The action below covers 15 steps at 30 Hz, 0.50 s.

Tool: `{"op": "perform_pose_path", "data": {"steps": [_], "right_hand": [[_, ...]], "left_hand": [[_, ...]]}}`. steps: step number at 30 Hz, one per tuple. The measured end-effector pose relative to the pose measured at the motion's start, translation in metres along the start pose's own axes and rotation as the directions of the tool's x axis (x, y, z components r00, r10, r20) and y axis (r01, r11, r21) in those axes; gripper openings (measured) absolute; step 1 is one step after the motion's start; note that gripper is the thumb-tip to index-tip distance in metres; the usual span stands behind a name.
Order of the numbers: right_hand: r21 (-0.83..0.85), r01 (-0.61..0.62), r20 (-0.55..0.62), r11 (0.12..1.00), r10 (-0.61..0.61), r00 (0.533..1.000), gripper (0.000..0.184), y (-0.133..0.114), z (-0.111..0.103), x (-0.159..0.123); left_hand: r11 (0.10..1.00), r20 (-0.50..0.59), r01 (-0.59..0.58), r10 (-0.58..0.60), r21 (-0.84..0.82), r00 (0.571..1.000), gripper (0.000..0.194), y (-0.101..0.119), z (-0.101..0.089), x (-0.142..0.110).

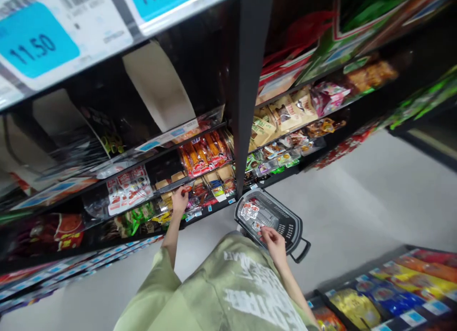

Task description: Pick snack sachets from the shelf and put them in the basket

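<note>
My left hand (179, 200) reaches to the low shelf. Its fingers are closed on a small orange-red packet (187, 189) in front of the cardboard display boxes (177, 177). Over the near side of a dark shopping basket (291, 214) on the floor is my right hand (274, 241), its fingers pinched together. Whatever they hold, if anything, is too small to make out. Inside the basket lie several small white and red packets (249, 210). Behind my left hand, orange snack packs (205, 152) fill the shelf above.
A black shelf post (246, 93) rises between two shelf sections. Close overhead runs a shelf edge with price labels (39, 40). White and red pouches (129, 189) lie to the left. Another rack with yellow and blue bags (355, 308) stands at lower right. Grey floor (352, 197) lies between.
</note>
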State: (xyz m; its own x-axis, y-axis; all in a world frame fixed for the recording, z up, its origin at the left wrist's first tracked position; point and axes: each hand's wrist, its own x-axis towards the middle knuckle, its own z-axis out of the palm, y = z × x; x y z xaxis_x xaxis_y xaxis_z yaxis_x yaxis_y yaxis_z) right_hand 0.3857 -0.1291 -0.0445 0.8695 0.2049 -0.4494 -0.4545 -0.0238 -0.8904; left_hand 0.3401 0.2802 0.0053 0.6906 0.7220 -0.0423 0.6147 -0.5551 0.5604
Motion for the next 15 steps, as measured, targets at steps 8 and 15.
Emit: {"op": "perform_pose_path", "data": {"steps": [8, 15], "right_hand": [[0.045, 0.005, -0.03, 0.999, -0.003, 1.0, 0.051, 0.004, -0.002, 0.002], [0.047, 0.017, -0.108, 0.999, -0.012, 0.994, 0.044, 0.005, -0.008, -0.003]], "left_hand": [[0.945, 0.137, -0.04, -0.005, 0.324, 0.991, 0.028, 0.004, 0.035, 0.046], [0.894, 0.309, -0.137, -0.002, 0.427, 0.951, 0.039, 0.009, 0.055, 0.081]]}}
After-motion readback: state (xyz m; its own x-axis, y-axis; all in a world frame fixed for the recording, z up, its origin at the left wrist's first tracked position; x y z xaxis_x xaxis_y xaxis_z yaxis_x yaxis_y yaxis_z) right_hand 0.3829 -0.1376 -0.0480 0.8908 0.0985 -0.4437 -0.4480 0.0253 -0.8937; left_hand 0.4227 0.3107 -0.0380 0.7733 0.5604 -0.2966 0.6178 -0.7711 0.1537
